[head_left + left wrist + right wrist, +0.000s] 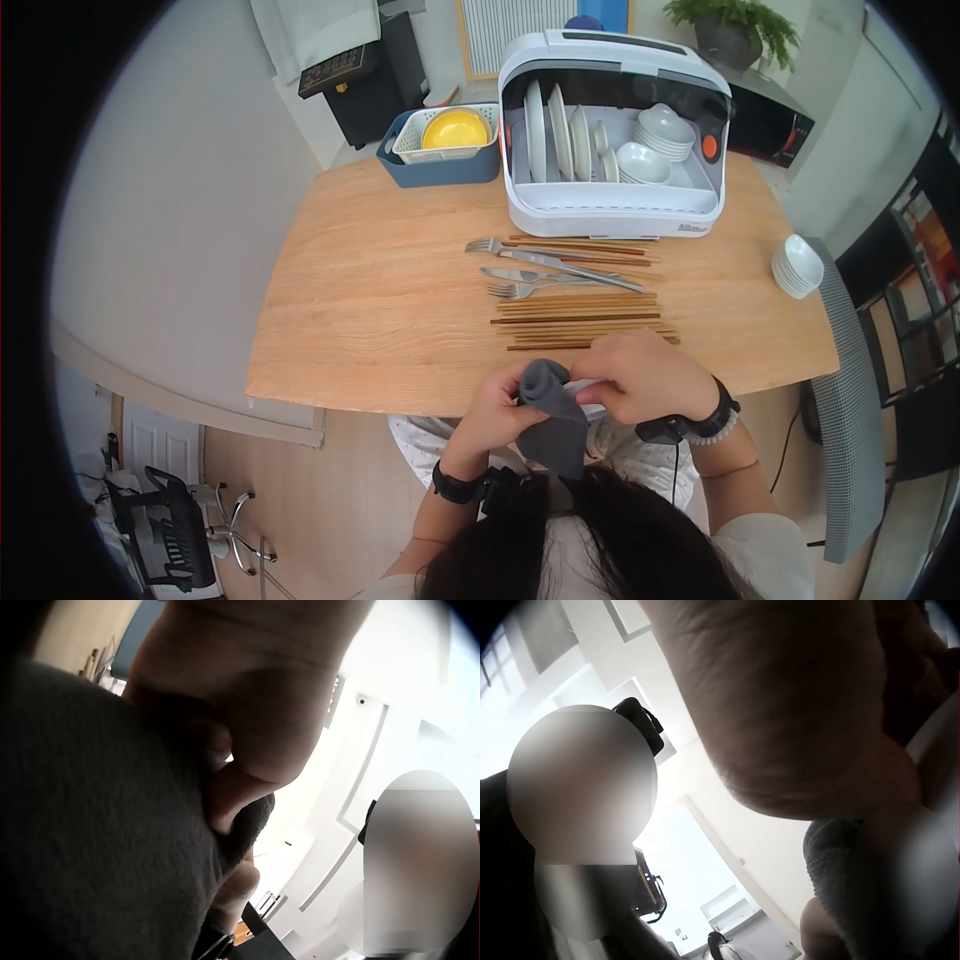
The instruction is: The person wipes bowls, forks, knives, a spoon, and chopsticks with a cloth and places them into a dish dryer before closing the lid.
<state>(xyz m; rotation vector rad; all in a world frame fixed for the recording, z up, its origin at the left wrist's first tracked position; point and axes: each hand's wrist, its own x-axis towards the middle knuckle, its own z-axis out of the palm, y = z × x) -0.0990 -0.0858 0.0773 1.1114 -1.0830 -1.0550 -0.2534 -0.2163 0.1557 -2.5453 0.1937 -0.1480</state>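
Observation:
In the head view, both hands work close together at the table's near edge. My left hand (pixel 492 412) grips a dark grey cloth (pixel 560 442), which hangs down toward the lap and bunches up above the fingers. The same fuzzy cloth (pixel 97 810) fills much of the left wrist view. My right hand (pixel 640 372), with fingers curled, pinches a white bowl (pixel 941 765) that is mostly hidden by the hands and cloth. Only its pale curved side shows. Just beyond the hands lie several wooden chopsticks (pixel 580 308) in a row.
Forks and knives (pixel 560 272) lie past the chopsticks. A white dish cabinet (pixel 615 215) holding plates and bowls stands at the back. Left of it is a blue basin (pixel 440 175) with a white basket and yellow bowl. Stacked white bowls (pixel 797 268) stand near the right edge.

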